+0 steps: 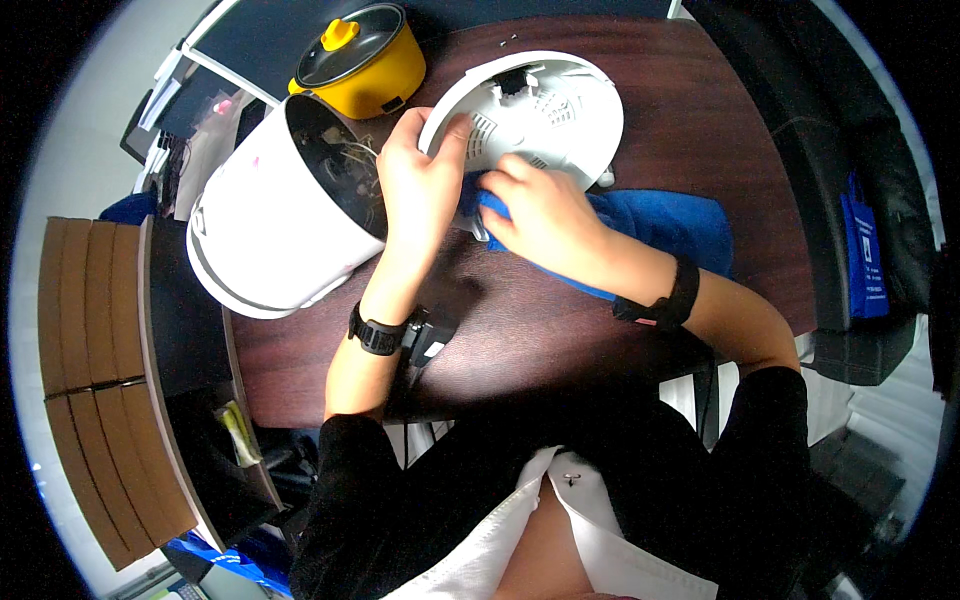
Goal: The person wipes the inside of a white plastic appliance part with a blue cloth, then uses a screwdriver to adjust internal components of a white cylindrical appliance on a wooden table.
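My left hand (421, 176) pinches the near-left rim of a white plastic base cover (581, 139), thumb inside and fingers behind. The cover is tilted so its inner face, with vent slots and a small black part, shows. My right hand (547, 206) grips a bunched end of a blue cloth (675, 225) just below the cover's rim. The rest of the cloth trails right under my forearm. Left of my hands, a white rice cooker body (270, 214) lies on its side, its open end showing loose wires in a dark interior.
Behind the cooker body stands a yellow electric pot (375, 75) with a glass lid. A small black device (431, 341) sits by my left wrist on the dark wooden table (525, 322). A shelf unit (187, 375) flanks the table's left edge, and a black sofa (795, 150) the right.
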`<state>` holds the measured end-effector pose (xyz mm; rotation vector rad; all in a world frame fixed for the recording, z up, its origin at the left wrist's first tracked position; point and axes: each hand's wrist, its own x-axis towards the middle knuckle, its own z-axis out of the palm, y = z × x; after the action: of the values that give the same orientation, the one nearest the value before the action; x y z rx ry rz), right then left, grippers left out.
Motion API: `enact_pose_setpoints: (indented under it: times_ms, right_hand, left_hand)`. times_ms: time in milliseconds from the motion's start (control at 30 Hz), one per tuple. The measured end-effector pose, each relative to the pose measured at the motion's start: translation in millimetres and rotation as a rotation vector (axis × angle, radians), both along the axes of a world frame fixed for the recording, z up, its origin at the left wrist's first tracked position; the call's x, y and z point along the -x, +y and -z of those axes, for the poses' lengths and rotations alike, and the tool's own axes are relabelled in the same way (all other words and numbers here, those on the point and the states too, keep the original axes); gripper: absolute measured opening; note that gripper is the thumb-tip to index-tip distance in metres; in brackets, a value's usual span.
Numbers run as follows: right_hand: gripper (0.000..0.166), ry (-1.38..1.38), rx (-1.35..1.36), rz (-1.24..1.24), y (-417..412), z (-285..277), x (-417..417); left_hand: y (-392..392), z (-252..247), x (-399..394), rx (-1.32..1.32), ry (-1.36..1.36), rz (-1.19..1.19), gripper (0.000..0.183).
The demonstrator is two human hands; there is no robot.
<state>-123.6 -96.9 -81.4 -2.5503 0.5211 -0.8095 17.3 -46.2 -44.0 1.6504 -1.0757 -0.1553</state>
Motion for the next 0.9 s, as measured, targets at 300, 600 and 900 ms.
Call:
enact_pose_setpoints:
  times_ms: [300,600,900]
  right_hand:
    - [0.02,0.203,-0.064,-0.389,-19,-2,-7]
    - [0.023,0.186,-0.004,-0.009,0,-8,-10]
    - [0.022,0.168,0.027,-0.549,-2,-14,7]
  left_hand:
    - [-2,5,-1,0.01,0.029,-0.008,0.018]
    - [-1,4,3,0.026,0.005,-0.025,0.018]
    - [1,1,2,0.045,0.073,-0.005,0.018]
